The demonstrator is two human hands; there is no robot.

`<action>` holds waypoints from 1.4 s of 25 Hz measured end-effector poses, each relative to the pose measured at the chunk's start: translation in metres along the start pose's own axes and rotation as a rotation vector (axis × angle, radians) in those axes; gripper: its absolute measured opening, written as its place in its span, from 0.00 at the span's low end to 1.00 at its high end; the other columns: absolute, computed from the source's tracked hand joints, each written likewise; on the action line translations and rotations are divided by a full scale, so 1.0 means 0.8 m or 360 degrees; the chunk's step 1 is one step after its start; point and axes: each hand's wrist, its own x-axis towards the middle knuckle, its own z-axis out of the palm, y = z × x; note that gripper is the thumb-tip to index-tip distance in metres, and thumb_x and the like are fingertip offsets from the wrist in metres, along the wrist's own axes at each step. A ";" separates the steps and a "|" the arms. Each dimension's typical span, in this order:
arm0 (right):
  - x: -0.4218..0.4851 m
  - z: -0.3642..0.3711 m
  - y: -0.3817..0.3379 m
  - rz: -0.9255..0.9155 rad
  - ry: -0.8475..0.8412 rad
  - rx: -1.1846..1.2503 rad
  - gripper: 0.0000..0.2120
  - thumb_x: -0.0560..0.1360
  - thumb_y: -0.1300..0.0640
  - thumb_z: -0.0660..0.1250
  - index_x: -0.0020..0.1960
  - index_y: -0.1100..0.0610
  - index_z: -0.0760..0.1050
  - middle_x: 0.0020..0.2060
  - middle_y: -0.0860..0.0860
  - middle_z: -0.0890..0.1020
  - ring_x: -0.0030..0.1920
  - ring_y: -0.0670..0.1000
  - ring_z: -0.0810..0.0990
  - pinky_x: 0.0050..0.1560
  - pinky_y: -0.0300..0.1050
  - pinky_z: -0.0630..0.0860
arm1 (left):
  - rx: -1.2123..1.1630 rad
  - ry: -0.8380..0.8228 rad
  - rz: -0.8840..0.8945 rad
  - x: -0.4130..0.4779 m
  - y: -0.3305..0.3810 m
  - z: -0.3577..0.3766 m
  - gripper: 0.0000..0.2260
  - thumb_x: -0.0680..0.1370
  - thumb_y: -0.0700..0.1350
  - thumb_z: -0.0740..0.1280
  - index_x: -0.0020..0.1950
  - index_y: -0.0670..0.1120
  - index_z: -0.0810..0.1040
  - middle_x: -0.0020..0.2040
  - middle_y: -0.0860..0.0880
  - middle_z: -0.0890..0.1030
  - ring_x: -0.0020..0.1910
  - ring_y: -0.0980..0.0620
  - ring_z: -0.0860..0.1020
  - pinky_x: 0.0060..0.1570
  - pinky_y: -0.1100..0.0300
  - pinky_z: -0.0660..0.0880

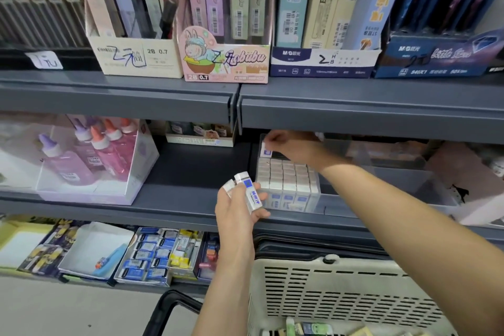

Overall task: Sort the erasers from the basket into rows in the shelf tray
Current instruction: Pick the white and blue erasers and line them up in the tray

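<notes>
Left hand (237,213): in front of the middle shelf (177,172), gripping a small bunch of erasers (252,194), perhaps three; the count is unclear.
Right hand (291,146): reaching into the back of the clear tray (338,209), pinching a single eraser (266,150).
Tray contents: upright packed rows (286,180) at its left end.
Basket (341,294): below the shelf, loose erasers (311,329) on its floor.

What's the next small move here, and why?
Probably press the eraser the right hand pinches down into the back row of the tray: it stands above the filled rows, and the left hand holds more erasers ready.
</notes>
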 end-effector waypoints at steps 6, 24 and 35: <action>-0.004 0.006 0.000 -0.0056 -0.0203 -0.0264 0.12 0.78 0.52 0.60 0.55 0.55 0.79 0.50 0.51 0.82 0.50 0.49 0.80 0.51 0.41 0.73 | -0.0028 0.0038 -0.0014 0.002 0.001 -0.003 0.04 0.79 0.41 0.61 0.49 0.46 0.76 0.44 0.45 0.80 0.38 0.53 0.83 0.27 0.63 0.76; -0.045 -0.049 -0.019 0.0176 -0.0073 0.0757 0.06 0.78 0.53 0.62 0.49 0.54 0.76 0.43 0.48 0.83 0.37 0.39 0.82 0.37 0.29 0.77 | 0.0239 0.0060 -0.0082 0.008 -0.002 -0.003 0.06 0.78 0.44 0.61 0.48 0.50 0.77 0.34 0.51 0.72 0.28 0.58 0.72 0.26 0.63 0.66; 0.009 0.012 0.015 0.0037 -0.0043 -0.0039 0.07 0.78 0.54 0.62 0.51 0.53 0.78 0.48 0.49 0.81 0.49 0.47 0.79 0.49 0.37 0.70 | 0.0865 -0.0113 0.0416 0.003 -0.011 -0.014 0.07 0.79 0.47 0.59 0.55 0.56 0.73 0.51 0.48 0.76 0.45 0.53 0.74 0.49 0.55 0.74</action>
